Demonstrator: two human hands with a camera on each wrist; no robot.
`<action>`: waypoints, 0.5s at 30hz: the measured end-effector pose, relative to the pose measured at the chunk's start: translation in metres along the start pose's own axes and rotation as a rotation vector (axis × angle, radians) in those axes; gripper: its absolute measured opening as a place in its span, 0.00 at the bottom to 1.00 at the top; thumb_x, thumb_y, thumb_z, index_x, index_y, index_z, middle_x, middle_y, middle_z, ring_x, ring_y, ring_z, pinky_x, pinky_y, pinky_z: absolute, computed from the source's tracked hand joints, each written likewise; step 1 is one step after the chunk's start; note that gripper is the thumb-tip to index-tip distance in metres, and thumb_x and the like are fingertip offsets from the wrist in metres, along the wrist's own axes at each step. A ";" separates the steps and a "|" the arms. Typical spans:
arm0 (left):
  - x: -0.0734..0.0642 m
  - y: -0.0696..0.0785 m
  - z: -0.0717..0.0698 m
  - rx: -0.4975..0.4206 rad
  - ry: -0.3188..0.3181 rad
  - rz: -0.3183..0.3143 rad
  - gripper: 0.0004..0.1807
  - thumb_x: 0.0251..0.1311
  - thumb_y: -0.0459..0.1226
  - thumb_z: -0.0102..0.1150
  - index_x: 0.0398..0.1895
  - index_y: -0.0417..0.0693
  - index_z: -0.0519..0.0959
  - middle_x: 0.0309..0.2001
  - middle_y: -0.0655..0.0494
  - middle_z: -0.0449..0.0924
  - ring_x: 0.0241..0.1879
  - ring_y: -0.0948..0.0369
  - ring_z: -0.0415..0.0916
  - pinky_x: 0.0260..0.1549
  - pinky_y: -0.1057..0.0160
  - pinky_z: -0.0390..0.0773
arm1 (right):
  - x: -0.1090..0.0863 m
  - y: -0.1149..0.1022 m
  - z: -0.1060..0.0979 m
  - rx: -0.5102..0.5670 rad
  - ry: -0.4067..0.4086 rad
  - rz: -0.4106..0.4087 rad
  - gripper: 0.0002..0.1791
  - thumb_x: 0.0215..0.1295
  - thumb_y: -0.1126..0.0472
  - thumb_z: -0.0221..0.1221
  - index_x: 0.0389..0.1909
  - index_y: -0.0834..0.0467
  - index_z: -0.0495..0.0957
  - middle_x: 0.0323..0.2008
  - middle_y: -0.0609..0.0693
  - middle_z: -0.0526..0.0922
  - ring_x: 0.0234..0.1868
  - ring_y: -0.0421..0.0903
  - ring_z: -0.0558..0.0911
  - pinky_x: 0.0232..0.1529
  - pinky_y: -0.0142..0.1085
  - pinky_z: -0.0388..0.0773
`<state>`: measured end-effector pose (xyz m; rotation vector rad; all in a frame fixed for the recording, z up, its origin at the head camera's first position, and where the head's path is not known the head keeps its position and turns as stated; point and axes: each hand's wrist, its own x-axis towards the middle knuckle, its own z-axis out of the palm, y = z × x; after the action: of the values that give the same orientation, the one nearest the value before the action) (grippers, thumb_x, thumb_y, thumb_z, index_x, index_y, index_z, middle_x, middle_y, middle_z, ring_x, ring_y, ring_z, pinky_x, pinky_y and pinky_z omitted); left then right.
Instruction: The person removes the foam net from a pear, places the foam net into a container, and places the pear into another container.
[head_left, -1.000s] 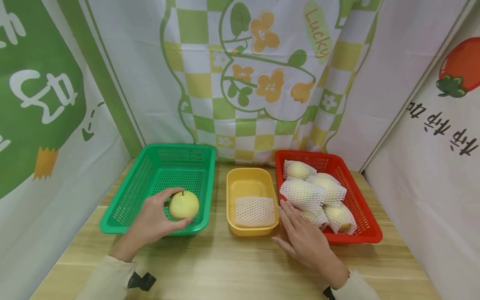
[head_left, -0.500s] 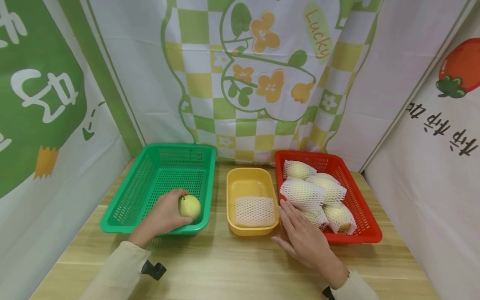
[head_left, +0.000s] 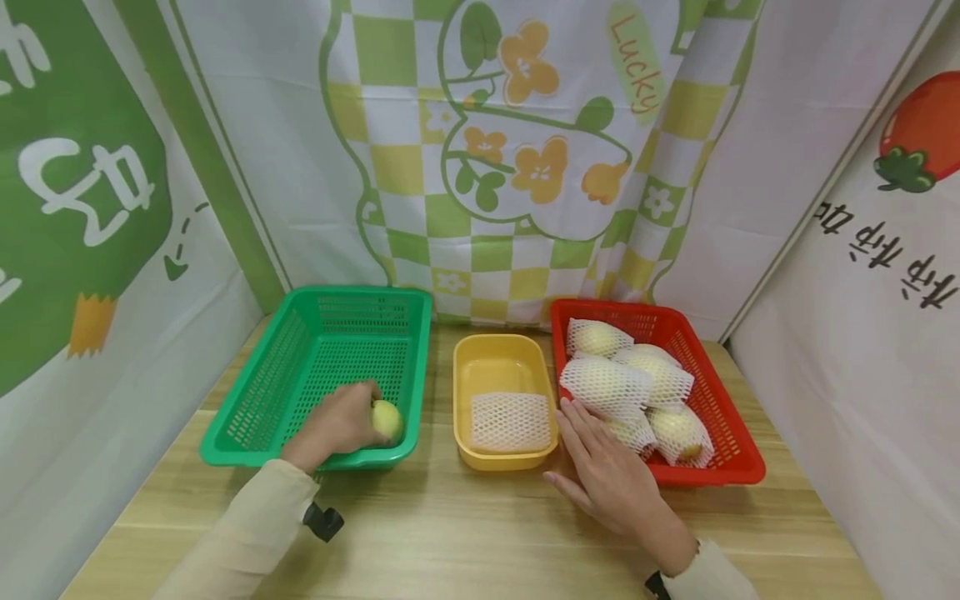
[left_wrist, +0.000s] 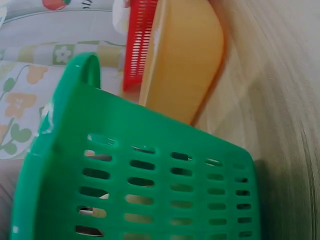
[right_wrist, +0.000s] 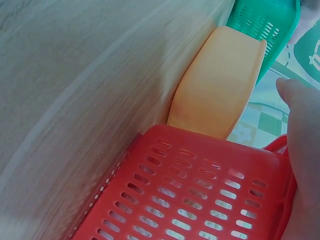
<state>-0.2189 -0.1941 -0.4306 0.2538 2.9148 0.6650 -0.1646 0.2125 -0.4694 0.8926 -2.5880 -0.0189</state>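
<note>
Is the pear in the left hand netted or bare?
Bare: the part of the pear outside the left hand shows plain skin.

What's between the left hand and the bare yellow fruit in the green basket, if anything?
Nothing visible: in the head view, the left hand grips the bare yellow fruit directly, inside the green basket near its front right corner. What lies right under the fruit is hidden.

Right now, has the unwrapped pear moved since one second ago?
Yes: in the head view, the unwrapped pear moved right and slightly down, toward the near right corner of the green basket.
</note>
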 end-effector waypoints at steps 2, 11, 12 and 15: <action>0.001 0.000 0.001 -0.004 -0.013 0.001 0.36 0.47 0.46 0.85 0.54 0.35 0.79 0.42 0.45 0.84 0.34 0.52 0.79 0.29 0.56 0.79 | 0.000 0.000 -0.001 0.001 -0.007 0.004 0.48 0.71 0.35 0.62 0.79 0.65 0.64 0.80 0.63 0.66 0.80 0.58 0.68 0.76 0.51 0.71; 0.003 -0.007 -0.003 -0.012 -0.071 0.088 0.33 0.50 0.41 0.83 0.56 0.34 0.78 0.44 0.45 0.84 0.37 0.54 0.77 0.34 0.57 0.79 | 0.000 0.000 -0.001 -0.006 0.001 -0.001 0.48 0.73 0.34 0.59 0.78 0.65 0.64 0.80 0.62 0.66 0.80 0.58 0.68 0.77 0.51 0.71; 0.002 -0.008 -0.004 -0.018 -0.081 0.105 0.33 0.50 0.41 0.82 0.56 0.34 0.78 0.44 0.44 0.84 0.38 0.55 0.77 0.35 0.57 0.79 | 0.000 0.000 0.000 -0.008 0.002 -0.001 0.48 0.73 0.34 0.59 0.78 0.66 0.64 0.80 0.62 0.66 0.80 0.58 0.68 0.77 0.51 0.71; -0.002 -0.010 -0.009 -0.041 -0.099 0.158 0.35 0.52 0.42 0.82 0.58 0.32 0.78 0.50 0.40 0.84 0.41 0.54 0.78 0.36 0.57 0.80 | 0.000 0.000 0.000 -0.012 -0.006 0.003 0.48 0.73 0.34 0.59 0.79 0.65 0.63 0.80 0.62 0.66 0.80 0.58 0.68 0.77 0.51 0.71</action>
<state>-0.2199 -0.2069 -0.4268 0.5012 2.8040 0.7125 -0.1646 0.2124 -0.4689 0.8852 -2.5918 -0.0358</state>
